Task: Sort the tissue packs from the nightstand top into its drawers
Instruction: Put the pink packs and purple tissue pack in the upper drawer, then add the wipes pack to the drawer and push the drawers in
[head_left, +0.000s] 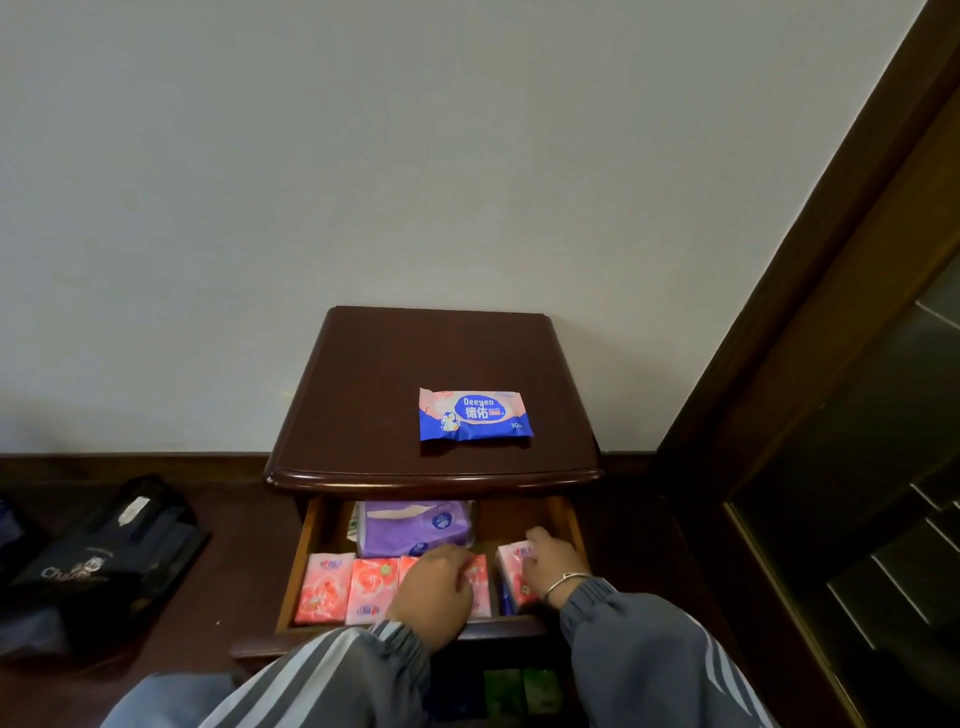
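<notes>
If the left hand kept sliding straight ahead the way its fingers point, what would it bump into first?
Probably the purple tissue pack at the back of the open drawer. The left hand rests on the pink packs, fingers aimed at it; depth is hard to judge.

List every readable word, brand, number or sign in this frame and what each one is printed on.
"Deeyeo": blue and pink wipes pack on the nightstand top.
"德佑": same pack, below the brand name.
"10": same pack, lower right corner; the character after it is too small to read.
"Cha...": black bag on the floor, the rest blurred.
Logos on the pink tissue packs and the purple pack in the drawer: too blurred to read.
</notes>
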